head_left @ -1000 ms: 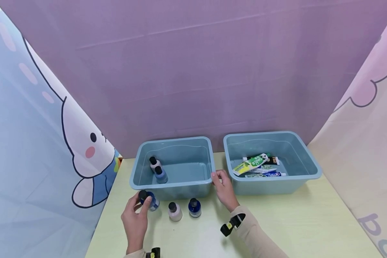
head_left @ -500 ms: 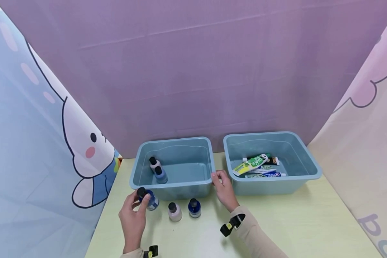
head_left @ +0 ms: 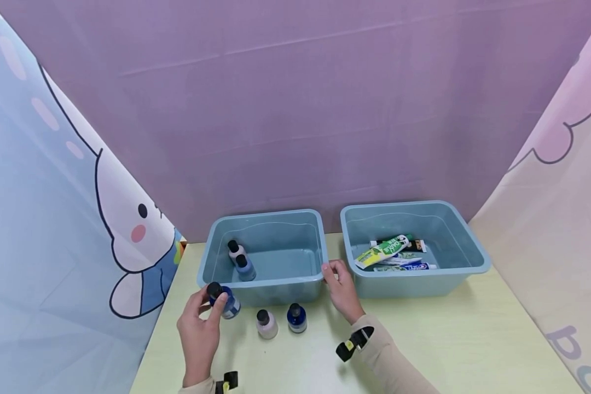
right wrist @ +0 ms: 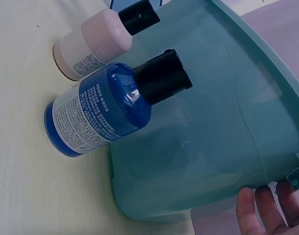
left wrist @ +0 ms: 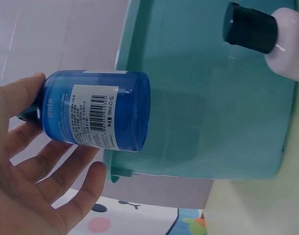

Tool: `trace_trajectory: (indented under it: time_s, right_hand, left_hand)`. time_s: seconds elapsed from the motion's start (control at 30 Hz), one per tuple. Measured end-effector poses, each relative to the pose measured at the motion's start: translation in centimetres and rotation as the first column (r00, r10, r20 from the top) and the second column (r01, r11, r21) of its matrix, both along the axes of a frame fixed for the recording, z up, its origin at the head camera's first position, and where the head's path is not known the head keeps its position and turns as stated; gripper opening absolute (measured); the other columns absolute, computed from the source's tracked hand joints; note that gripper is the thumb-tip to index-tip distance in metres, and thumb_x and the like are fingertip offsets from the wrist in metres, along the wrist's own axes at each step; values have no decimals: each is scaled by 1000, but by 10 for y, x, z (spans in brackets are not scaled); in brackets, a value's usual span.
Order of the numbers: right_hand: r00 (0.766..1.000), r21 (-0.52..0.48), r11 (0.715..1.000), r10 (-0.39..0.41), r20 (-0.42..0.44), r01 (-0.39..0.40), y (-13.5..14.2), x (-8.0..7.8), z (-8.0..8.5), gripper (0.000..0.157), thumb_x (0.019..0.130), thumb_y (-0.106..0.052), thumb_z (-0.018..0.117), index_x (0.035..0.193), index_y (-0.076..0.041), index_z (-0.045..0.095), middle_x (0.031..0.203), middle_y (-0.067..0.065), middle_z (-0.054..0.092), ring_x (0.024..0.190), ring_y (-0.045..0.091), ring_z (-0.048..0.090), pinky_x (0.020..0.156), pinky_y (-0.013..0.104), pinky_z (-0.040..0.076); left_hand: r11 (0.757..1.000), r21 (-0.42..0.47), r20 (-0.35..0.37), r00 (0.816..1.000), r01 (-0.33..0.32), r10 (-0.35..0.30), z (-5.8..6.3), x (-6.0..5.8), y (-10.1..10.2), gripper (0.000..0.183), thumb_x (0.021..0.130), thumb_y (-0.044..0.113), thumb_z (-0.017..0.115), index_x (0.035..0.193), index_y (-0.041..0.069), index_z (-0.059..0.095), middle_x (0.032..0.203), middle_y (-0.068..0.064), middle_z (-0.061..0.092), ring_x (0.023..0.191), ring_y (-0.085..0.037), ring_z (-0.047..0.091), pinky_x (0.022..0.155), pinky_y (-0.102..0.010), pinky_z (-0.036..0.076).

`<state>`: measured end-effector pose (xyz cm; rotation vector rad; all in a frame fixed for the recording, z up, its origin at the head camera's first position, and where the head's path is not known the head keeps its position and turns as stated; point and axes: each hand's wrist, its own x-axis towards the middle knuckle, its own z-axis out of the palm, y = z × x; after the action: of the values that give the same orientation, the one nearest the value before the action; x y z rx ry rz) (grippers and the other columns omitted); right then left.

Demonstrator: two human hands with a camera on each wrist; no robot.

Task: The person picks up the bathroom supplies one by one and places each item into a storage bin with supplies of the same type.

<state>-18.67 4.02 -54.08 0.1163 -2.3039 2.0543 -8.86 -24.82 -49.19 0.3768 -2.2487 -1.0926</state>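
My left hand (head_left: 198,335) pinches a blue bottle (head_left: 231,304) by its black-capped end, above the table in front of the left bin. In the left wrist view, the barcode label on this blue bottle (left wrist: 93,112) shows, with the bottom pointing away from the palm. My right hand (head_left: 343,291) holds the front right corner of the left blue plastic bin (head_left: 280,290), thumb at the rim. Between the hands stand a pale pink bottle (head_left: 267,327) and a dark blue bottle (head_left: 297,320), both black-capped. Inside the left bin are a pinkish bottle (head_left: 237,251) and a blue bottle (head_left: 246,270).
A matching right bin (head_left: 413,282) holds several toothpaste tubes (head_left: 383,250). Both bins stand on a pale table (head_left: 473,339) against a purple cloth backdrop (head_left: 295,109). Printed cloths close off the left and right sides.
My left hand has risen slightly and shifted a little left and towards the bin's front rim with the blue bottle. My right hand stays at the bin's corner.
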Motion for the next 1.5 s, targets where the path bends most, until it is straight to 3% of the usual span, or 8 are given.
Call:
trace_trajectory:
  time_s: [0.43, 0.63, 1.07, 1.3, 1.5]
  right_hand:
    - [1000, 3, 1000, 7, -9, -7, 1, -2, -3, 34, 109, -34, 49, 110, -1, 59, 117, 8, 54, 104, 18, 54, 89, 28, 52]
    - [1000, 1, 1000, 10, -1, -10, 1, -2, -2, 36, 109, -35, 49, 111, 0, 59, 118, 8, 54, 106, 19, 53, 89, 25, 52]
    - [1000, -6, 1000, 13, 11, -13, 2, -3, -3, 35, 109, -35, 49, 109, -1, 58, 118, 8, 53, 105, 19, 53, 90, 28, 51]
    - [1000, -1, 1000, 10, 8, -10, 1, -2, -1, 34, 109, -36, 49, 107, -3, 58, 119, 8, 54, 105, 19, 54, 91, 29, 52]
    - [1000, -7, 1000, 12, 17, -12, 2, -2, -2, 32, 109, -35, 49, 106, -5, 57, 120, 8, 53, 107, 20, 54, 93, 32, 51]
  left_hand:
    - [998, -27, -3, 999, 50, -51, 16, -3, 2, 39, 95, 31, 75, 124, 6, 70, 114, -12, 72, 102, -22, 66, 82, -4, 42]
    - [997, -50, -23, 998, 60, -61, 21, -6, 1, 38, 94, 30, 76, 122, 6, 70, 113, -11, 73, 101, -19, 66, 82, -4, 42]
    - [992, -71, -90, 990, 100, -107, 35, -11, -1, 35, 91, 24, 79, 120, 7, 71, 111, -7, 73, 98, 9, 54, 86, -4, 44]
    - [989, -58, -82, 986, 138, -143, 41, -17, -1, 34, 92, 24, 78, 122, 9, 71, 111, -6, 72, 99, -6, 61, 86, -4, 44]
    - [986, -46, -61, 984, 162, -165, 45, -24, -1, 36, 94, 27, 76, 125, 11, 70, 112, -5, 72, 99, -8, 60, 85, -5, 44]
